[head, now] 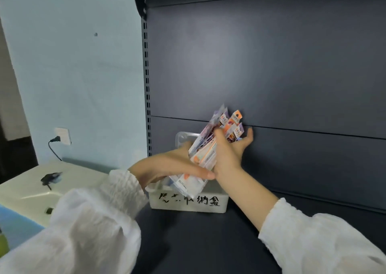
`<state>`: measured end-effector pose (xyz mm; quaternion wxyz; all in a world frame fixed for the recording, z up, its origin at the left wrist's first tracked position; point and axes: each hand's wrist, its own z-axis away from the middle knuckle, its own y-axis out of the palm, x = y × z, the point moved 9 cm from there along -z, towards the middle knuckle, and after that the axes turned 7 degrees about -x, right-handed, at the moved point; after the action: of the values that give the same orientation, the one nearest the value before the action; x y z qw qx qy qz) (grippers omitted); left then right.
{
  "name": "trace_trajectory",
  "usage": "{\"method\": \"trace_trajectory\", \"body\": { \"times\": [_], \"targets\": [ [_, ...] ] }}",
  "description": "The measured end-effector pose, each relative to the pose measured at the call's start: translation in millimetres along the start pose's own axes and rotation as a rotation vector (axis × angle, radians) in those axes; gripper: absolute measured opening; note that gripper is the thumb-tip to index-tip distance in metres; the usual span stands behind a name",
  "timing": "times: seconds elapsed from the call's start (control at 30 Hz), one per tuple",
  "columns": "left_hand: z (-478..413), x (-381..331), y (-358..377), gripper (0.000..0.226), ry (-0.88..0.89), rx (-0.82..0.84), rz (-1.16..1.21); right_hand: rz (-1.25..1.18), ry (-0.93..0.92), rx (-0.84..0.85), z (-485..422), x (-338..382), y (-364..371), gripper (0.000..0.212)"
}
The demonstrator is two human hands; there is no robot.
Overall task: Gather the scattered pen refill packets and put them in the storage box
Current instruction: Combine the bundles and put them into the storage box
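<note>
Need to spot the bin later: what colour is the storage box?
The storage box is white, with black handwritten characters on its front; head view shows it.

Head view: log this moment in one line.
refill packets: bundled, tilted above storage box | left hand: grips lower end | right hand: grips upper end

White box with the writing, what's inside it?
The bottom ends of the pen refill packets dip into the storage box, held by the left hand and right hand. They cover the rest of the inside, so anything deeper is hidden.
</note>
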<state>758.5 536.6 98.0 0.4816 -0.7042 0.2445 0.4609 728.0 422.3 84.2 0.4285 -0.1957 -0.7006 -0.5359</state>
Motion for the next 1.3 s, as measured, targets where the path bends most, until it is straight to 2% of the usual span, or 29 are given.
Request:
{"method": "trace_trajectory", "body": {
  "times": [0.17,0.43,0.53,0.63,0.7,0.77,0.87,0.9,1.03,1.13,1.23,1.3],
  "targets": [
    [-24.8,25.6,-24.5,0.05,0.042,0.072,0.029,0.001,-0.025,-0.057,-6.1,-15.4,14.9,0.091],
    [-55.4,41.5,-52.4,0.068,0.117,0.157,0.027,0.009,-0.222,-0.034,-9.4,-7.2,22.3,0.08],
    [-64.4,49.7,-58.0,0.082,0.166,0.104,-0.081,0.032,-0.291,-0.061,-8.3,-7.0,20.4,0.071],
    [-66.6,58.2,-64.8,0.08,0.167,0.084,-0.17,0.12,-0.316,-0.028,-6.0,-14.8,15.5,0.064],
    [-65.5,67.2,-66.1,0.084,0.158,0.138,-0.228,0.173,-0.256,0.014,-4.6,-26.3,12.0,0.062],
    [-64.3,79.2,-69.2,0.083,0.13,0.188,-0.301,0.194,-0.119,0.045,-4.6,-40.1,6.3,0.056],
    [-60.4,95.9,-70.9,0.082,0.074,0.259,-0.347,0.144,0.112,0.129,-5.4,-48.1,0.3,0.029],
    [-58.5,99.4,-69.4,0.085,0.063,0.28,-0.336,0.152,0.144,0.165,-5.6,-45.3,-2.0,0.026],
    [-51.8,108.6,-67.9,0.096,0.06,0.272,-0.323,0.197,0.177,0.095,-8.7,-40.2,-24.6,0.045],
    [-44.2,113.2,-68.1,0.097,0.076,0.26,-0.324,0.16,0.193,0.063,-6.2,-47.3,-33.8,0.064],
    [-36.5,112.4,-69.1,0.093,0.137,0.227,-0.393,0.133,0.151,0.075,-3.0,-44.6,-35.2,0.038],
    [-33.9,108.1,-73.3,0.088,0.22,0.161,-0.474,0.194,0.097,0.087,-4.1,-41.3,-37.0,0.031]
  ]
}}
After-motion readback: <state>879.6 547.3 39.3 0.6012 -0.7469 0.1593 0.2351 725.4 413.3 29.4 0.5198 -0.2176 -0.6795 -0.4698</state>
